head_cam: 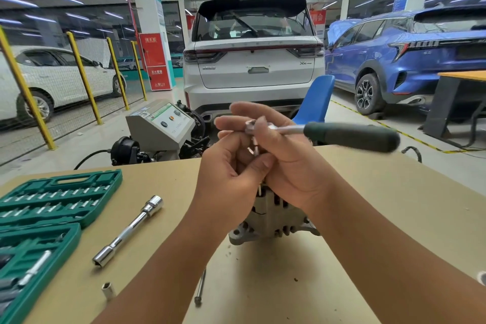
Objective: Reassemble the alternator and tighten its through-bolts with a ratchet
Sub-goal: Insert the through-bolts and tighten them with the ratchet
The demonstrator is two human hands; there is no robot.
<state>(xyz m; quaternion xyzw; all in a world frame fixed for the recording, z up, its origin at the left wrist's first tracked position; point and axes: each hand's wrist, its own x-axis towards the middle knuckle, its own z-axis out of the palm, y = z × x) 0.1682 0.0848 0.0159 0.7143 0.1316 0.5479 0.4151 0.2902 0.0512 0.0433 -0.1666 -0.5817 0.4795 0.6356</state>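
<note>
The ratchet [328,135] was gripped near its head by the right hand [286,155], while its socket was pinched by the left hand [231,166], both raised above the alternator [271,218] on the tabletop [381,205].

Ratchet [328,134] — shiny chrome, matt dark grip; alternator [268,221] — dull cast metal.

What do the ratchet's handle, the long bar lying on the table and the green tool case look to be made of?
Ratchet handle: dark matte grip, likely rubber or plastic, on a shiny metal shank. Long bar: polished, probably chromed steel, with mirror-like highlights. Green tool case: moulded plastic, judging by its shaped recesses.
</note>
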